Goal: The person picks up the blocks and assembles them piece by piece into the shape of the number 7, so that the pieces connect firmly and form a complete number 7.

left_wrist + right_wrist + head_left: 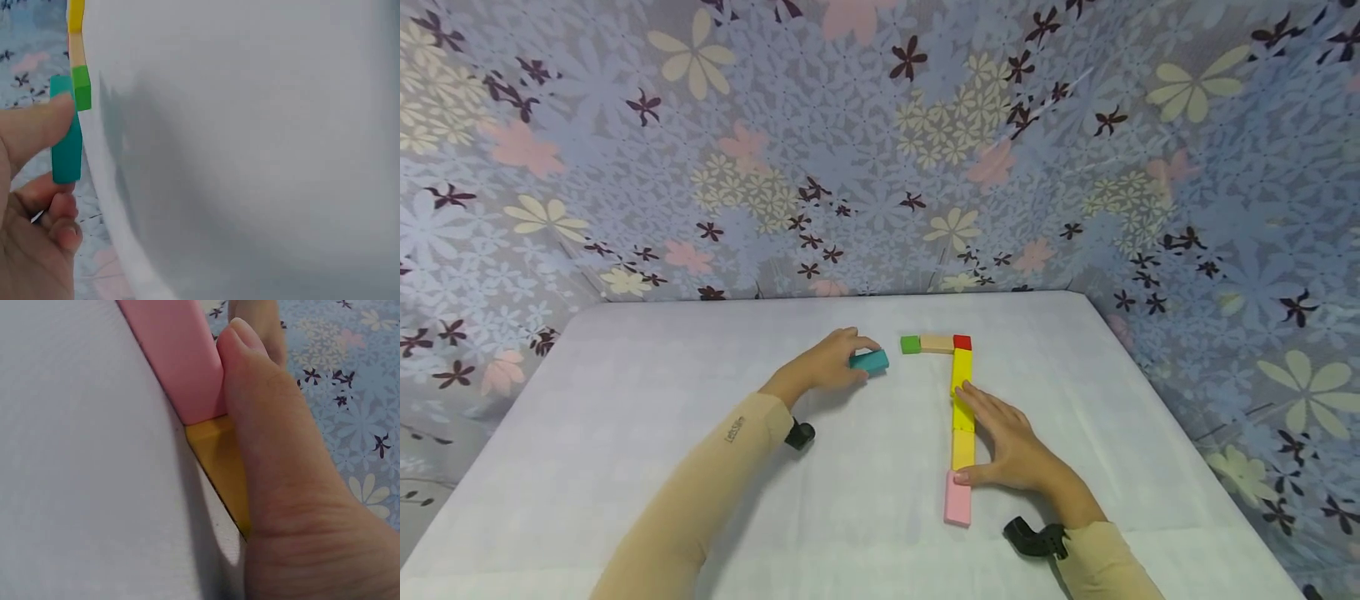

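Note:
My left hand (833, 362) pinches a teal block (871, 362) between thumb and fingers, left of the row's green end. In the left wrist view, the teal block (67, 156) overlaps the green block (82, 89). My right hand (1018, 446) rests along the row with its fingers spread. Its thumb touches the pink block (957, 504) near the seam with an orange-yellow block (963, 451). Its fingertips lie at the yellow blocks (962, 367). The right wrist view shows the thumb against the side of the pink block (178, 356).
Blocks form an L on the white-covered table (700, 350). Its short far leg has a green block (910, 345), a plain wooden block (937, 344) and a red corner block (962, 342). Floral fabric (850, 167) hangs behind the table. Black wrist mounts (1033, 538) stick out from the sleeves.

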`<act>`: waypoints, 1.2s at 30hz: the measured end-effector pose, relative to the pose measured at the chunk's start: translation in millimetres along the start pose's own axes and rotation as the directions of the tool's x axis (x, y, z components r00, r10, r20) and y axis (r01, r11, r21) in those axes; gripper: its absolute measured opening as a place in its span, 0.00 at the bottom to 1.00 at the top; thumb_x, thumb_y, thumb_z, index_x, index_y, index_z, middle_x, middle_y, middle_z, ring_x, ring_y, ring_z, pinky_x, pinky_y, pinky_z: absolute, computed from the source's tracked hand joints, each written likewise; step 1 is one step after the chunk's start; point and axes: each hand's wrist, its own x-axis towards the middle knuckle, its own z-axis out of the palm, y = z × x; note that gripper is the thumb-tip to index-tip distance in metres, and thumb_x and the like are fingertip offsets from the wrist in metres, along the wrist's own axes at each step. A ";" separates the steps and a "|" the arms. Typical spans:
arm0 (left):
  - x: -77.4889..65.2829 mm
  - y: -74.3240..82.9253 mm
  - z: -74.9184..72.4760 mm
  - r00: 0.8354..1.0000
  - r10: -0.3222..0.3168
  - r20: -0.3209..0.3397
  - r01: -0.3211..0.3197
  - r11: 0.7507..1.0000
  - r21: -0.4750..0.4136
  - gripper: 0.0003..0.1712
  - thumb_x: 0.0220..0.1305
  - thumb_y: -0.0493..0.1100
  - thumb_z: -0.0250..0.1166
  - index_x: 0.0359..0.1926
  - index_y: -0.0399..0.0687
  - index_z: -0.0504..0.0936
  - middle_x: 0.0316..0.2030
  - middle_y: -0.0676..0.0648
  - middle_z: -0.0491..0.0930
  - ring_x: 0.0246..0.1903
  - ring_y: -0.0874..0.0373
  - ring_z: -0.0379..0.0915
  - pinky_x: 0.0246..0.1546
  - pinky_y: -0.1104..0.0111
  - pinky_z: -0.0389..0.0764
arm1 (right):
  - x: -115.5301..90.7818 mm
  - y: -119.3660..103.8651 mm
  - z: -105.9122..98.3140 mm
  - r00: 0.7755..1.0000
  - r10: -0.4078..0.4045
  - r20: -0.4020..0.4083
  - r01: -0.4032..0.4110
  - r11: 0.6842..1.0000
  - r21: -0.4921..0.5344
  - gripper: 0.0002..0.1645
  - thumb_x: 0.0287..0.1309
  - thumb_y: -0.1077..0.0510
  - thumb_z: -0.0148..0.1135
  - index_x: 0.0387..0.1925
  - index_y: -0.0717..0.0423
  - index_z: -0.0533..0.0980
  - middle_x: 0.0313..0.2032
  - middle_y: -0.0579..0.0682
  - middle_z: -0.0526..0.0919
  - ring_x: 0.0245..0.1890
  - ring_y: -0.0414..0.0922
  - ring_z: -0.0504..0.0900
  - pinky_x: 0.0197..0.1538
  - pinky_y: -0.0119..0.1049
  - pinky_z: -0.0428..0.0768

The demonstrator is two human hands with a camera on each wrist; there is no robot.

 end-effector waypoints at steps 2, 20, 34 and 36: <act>8.9 0.3 2.4 0.999 -0.029 -0.033 0.029 1.000 -0.002 0.29 0.65 0.44 0.67 0.66 0.57 0.75 0.47 0.45 0.72 0.51 0.53 0.68 0.58 0.57 0.73 | -1.0 -0.7 -0.1 1.000 0.003 0.004 -0.003 1.000 0.002 0.75 0.31 0.18 0.70 0.78 0.39 0.50 0.79 0.46 0.48 0.77 0.54 0.50 0.71 0.64 0.49; 37.7 -0.6 13.8 0.987 -0.154 -0.054 0.157 0.986 0.053 0.28 0.70 0.48 0.62 0.69 0.65 0.71 0.54 0.44 0.71 0.51 0.52 0.63 0.57 0.59 0.72 | 1.4 -4.6 0.5 1.000 0.001 0.015 -0.001 1.000 0.002 0.75 0.31 0.17 0.68 0.78 0.38 0.49 0.79 0.45 0.47 0.77 0.54 0.49 0.71 0.64 0.48; 20.5 7.0 13.6 0.956 -0.194 -0.221 0.204 0.979 0.024 0.29 0.71 0.53 0.59 0.70 0.59 0.68 0.65 0.44 0.70 0.63 0.45 0.66 0.64 0.50 0.69 | 1.8 -3.5 -2.7 1.000 0.014 0.019 -0.014 1.000 0.009 0.73 0.33 0.18 0.69 0.78 0.36 0.49 0.80 0.45 0.44 0.78 0.56 0.48 0.71 0.64 0.48; 10.2 9.8 10.7 0.951 -0.174 -0.257 0.188 0.982 0.029 0.27 0.72 0.53 0.56 0.70 0.58 0.69 0.65 0.45 0.70 0.64 0.45 0.66 0.64 0.49 0.69 | 1.1 -2.5 -4.4 1.000 0.020 0.010 -0.020 1.000 0.018 0.68 0.40 0.22 0.69 0.78 0.37 0.49 0.80 0.47 0.45 0.77 0.57 0.49 0.70 0.66 0.49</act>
